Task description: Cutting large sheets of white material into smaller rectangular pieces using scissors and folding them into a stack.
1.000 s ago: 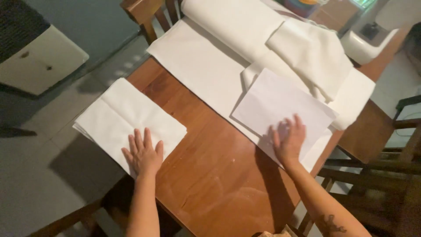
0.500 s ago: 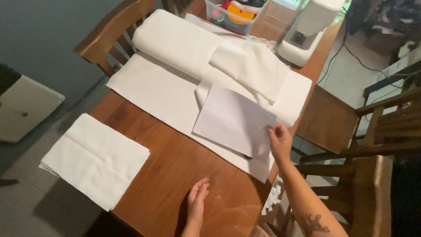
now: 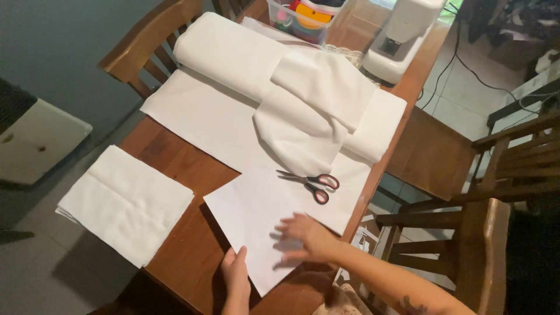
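- The right hand [image 3: 306, 238] lies flat, fingers spread, on the white paper sheet [image 3: 256, 219].
- The left hand [image 3: 234, 274], open, touches the sheet's near edge on the worktop [image 3: 181, 169].
- Scissors [image 3: 312, 184] lie just beyond the right hand.

One scissors [image 3: 312, 183], one sewing machine [image 3: 402, 35], perhaps three chairs [image 3: 149, 49].

Dim indoor light, slight motion blur.
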